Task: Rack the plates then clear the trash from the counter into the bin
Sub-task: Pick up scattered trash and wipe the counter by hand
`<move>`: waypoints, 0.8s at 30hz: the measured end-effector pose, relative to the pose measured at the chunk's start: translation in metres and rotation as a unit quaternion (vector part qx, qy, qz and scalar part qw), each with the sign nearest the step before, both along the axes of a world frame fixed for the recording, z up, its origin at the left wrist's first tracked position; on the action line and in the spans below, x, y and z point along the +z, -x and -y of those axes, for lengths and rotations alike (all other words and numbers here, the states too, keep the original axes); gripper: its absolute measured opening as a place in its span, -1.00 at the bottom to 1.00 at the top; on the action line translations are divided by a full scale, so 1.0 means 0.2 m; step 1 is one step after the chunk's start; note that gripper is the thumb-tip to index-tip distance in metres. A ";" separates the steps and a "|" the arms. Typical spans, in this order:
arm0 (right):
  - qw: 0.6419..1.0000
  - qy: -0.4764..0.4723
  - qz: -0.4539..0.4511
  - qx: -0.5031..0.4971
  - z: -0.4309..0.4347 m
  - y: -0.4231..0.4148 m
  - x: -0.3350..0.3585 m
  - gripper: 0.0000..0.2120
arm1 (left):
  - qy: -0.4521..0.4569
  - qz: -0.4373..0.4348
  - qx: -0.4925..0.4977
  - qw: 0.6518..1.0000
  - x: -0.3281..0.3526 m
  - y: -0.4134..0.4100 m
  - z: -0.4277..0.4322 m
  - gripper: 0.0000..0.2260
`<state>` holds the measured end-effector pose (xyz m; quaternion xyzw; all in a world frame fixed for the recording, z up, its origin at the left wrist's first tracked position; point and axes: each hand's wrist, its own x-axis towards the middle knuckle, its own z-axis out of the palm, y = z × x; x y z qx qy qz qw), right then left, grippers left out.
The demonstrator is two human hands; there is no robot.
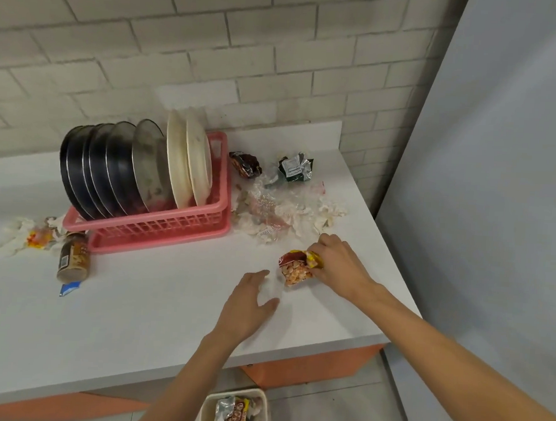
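Pinching snack packet [294,270] at its bunched yellow end with right hand [338,266], fingers curled over it, forearm reaching in from the right. Lying at white counter [133,315] near the right front corner, just below plastic-and-tissue pile [280,207]. Judged light, thin, crinkly, slippery; best gripped at the crumpled end, not the flat face. Spreading left hand [248,303] low just beside packet, fingers straight, holding nothing. Noted: plates [142,169] upright in pink rack [158,229], 2 cream; bin [208,401] below counter edge.

Plates [136,166] racked in pink rack [158,225], right hand [338,266] gripping snack packet [296,268] right of rack, left hand [248,303] open beside it on counter [133,315].
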<state>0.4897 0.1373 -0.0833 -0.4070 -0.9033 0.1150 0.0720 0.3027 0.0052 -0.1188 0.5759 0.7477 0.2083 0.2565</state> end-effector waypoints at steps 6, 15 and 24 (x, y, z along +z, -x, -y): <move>0.995 0.064 -0.059 0.053 0.16 0.02 0.11 -0.89 | -0.118 0.006 -0.119 0.986 0.15 -0.06 -0.07 -0.35; 0.893 0.302 -0.315 -0.113 0.22 0.07 0.09 -0.85 | -0.058 0.130 -0.111 0.984 0.15 -0.02 -0.16 -0.65; 0.899 0.298 -0.307 -0.093 0.24 0.13 -0.04 -0.77 | 0.042 0.449 0.147 0.881 0.13 0.02 -0.17 -0.64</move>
